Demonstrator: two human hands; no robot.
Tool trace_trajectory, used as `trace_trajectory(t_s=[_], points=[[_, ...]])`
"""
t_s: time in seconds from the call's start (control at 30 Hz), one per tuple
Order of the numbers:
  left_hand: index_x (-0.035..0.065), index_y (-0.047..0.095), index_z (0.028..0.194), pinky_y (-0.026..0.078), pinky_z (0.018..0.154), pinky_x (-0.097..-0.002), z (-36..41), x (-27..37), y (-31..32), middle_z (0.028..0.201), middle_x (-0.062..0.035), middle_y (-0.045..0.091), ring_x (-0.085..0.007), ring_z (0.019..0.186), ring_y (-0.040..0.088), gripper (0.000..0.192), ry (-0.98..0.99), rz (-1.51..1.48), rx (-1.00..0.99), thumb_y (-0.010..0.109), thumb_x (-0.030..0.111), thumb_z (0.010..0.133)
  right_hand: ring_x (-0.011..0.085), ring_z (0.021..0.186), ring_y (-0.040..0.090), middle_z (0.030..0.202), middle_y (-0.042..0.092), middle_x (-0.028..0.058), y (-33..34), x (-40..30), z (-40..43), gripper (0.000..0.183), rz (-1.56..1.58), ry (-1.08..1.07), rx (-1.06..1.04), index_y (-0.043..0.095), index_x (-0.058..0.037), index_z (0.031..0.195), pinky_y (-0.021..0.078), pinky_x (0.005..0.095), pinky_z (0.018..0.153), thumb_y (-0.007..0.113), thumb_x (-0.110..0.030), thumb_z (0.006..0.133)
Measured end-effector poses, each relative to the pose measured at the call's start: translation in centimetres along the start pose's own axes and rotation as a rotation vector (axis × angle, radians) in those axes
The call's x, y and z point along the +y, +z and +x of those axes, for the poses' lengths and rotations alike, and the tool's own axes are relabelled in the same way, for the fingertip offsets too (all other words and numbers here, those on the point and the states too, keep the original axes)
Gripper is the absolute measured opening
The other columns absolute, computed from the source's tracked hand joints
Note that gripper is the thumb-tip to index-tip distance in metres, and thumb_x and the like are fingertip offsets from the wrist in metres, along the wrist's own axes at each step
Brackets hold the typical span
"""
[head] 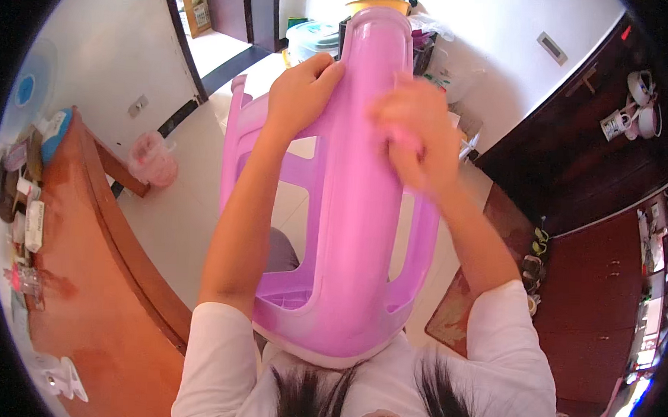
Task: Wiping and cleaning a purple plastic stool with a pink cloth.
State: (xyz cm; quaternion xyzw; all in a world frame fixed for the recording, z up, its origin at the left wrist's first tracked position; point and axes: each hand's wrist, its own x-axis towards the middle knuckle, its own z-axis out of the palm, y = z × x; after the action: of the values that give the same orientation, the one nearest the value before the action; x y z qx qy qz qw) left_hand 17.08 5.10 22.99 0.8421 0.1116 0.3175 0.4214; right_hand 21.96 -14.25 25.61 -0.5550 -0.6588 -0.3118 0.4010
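A pink-purple plastic stool [358,226] is tipped on its side before me, its seat end against my white shirt and its legs pointing away. My left hand [305,92] grips the stool's frame beside the upper leg, near the leg's far end. Over the right side of that same leg is my right hand [421,134], blurred, its fingers curled around a small pink thing [407,140], perhaps a cloth. Most of that pink thing is hidden inside the hand. Between the stool's legs, openings let the tiled floor show through.
On the left stands a wooden table [96,287] with several small items along its far side. A pink plastic bag [153,158] sits on the floor past it. Beyond the stool is a lidded plastic tub [313,40]. A dark door [583,124] and a brown mat [452,314] are at right.
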Motion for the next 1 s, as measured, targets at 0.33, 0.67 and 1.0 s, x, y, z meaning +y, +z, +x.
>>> trace_trajectory(t_s=[0.33,0.67,1.0], points=[[0.0094,0.062,0.085,0.045,0.069,-0.0382,0.4,0.2,1.1,0.075,-0.0112,0.063,-0.0292,0.075,0.06,0.036,0.029,-0.007,0.017,0.048,0.043,0.087,0.0287,0.089,0.062,0.086,0.066,0.0042,-0.7,2.3,0.8,0.007,-0.079,-0.06,-0.05,0.064,-0.0106,0.08,0.0461,0.0457,0.087,0.062,-0.012,0.074],[0.008,0.061,0.084,0.044,0.067,-0.0385,0.6,-1.8,0.1,0.074,-0.0107,0.062,-0.0291,0.074,0.06,0.037,-0.069,-0.062,0.009,0.048,0.043,0.086,0.0226,0.082,0.064,0.082,0.065,0.0037,0.9,-10.0,-4.4,0.003,0.353,-0.014,-0.096,0.061,-0.0105,0.076,0.0469,0.0436,0.085,0.062,-0.008,0.074],[0.0094,0.063,0.087,0.044,0.069,-0.0385,0.6,-1.2,0.4,0.076,-0.0103,0.064,-0.0291,0.074,0.061,0.038,0.02,-0.003,0.04,0.047,0.043,0.086,0.0271,0.085,0.064,0.083,0.067,0.004,1.4,0.9,-0.3,0.01,-0.034,-0.017,0.07,0.064,-0.0136,0.082,0.0445,0.045,0.087,0.062,-0.01,0.074]])
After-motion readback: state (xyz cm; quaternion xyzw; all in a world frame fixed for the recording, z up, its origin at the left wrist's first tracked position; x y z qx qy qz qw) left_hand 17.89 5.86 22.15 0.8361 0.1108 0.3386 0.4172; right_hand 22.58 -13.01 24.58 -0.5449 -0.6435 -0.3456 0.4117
